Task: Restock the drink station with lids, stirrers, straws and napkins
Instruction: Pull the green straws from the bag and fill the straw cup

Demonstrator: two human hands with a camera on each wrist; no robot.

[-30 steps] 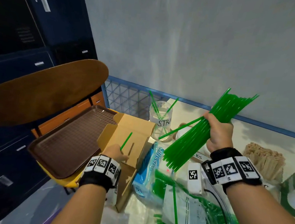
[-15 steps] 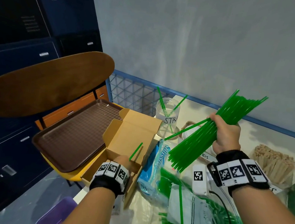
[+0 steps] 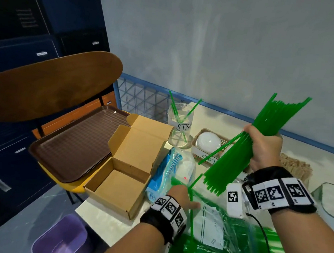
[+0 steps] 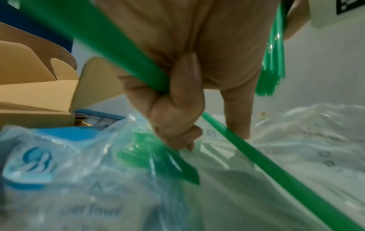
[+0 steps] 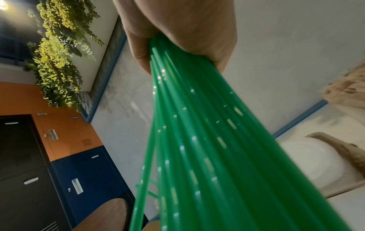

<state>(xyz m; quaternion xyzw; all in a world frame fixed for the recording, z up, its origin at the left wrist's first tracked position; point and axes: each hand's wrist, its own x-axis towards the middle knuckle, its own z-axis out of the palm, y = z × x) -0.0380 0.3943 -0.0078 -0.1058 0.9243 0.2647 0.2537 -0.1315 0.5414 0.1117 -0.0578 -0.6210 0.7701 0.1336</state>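
My right hand (image 3: 263, 147) grips a thick bundle of green straws (image 3: 240, 155) slanted above the table; in the right wrist view the bundle (image 5: 197, 140) fans out from the fist (image 5: 177, 31). My left hand (image 3: 184, 196) hovers low over a clear zip bag of green straws (image 3: 230, 243), with its fingers (image 4: 177, 101) curled round a single green straw (image 4: 128, 51). A clear jar labelled for straws (image 3: 179, 125) at the back holds three straws. Beside it, a basket (image 3: 200, 133) contains white lids (image 3: 209, 142). Wooden stirrers (image 3: 295, 168) stand behind my right wrist.
An open, empty cardboard box (image 3: 126, 167) sits at the table's left edge beside a blue napkin pack (image 3: 166, 172). A brown tray (image 3: 76, 142) lies on a chair (image 3: 50, 84) to the left. A purple bin (image 3: 61, 236) is on the floor. A clear holder (image 3: 333, 201) stands far right.
My left hand has moved right from the cardboard box to above the zip bag, still holding the single straw. The right hand keeps the bundle raised in about the same place.
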